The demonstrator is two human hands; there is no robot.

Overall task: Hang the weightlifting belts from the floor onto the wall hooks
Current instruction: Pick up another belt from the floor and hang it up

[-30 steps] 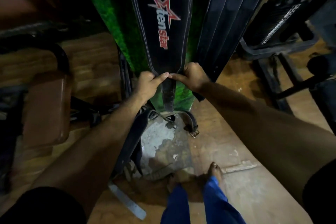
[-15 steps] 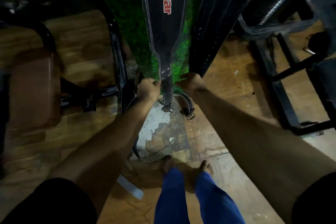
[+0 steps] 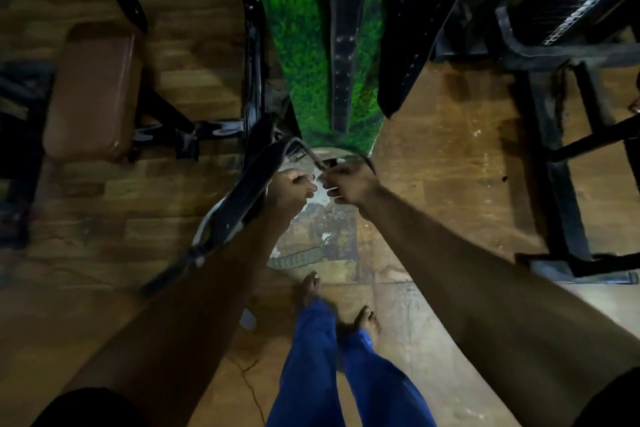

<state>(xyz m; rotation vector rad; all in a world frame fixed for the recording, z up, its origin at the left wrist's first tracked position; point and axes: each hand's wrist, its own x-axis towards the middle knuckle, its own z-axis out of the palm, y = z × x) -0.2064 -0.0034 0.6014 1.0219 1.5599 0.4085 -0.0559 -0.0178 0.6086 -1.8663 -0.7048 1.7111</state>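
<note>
A black weightlifting belt (image 3: 242, 198) lies curled on the floor at the foot of the green grass-covered wall (image 3: 301, 62). Its narrow strap arcs over to my right hand (image 3: 349, 184), which is closed on the strap end. My left hand (image 3: 291, 184) sits just beside it with fingers curled, touching the belt's wide part; whether it grips is blurred. Two black belts hang on the wall above: one with a tapered strap (image 3: 341, 80) and a wider one (image 3: 408, 45) to its right. The hooks are out of view.
An olive strap (image 3: 294, 258) lies on the worn floor patch near my bare feet (image 3: 311, 284). A brown padded bench (image 3: 93, 94) stands left, a black upright frame (image 3: 252, 62) beside the wall, and black machine frames (image 3: 554, 156) at right.
Both hands have let go of the hanging tapered belt and dropped to the floor. The right hand has closed on the floor belt's strap. The view has tilted downward.
</note>
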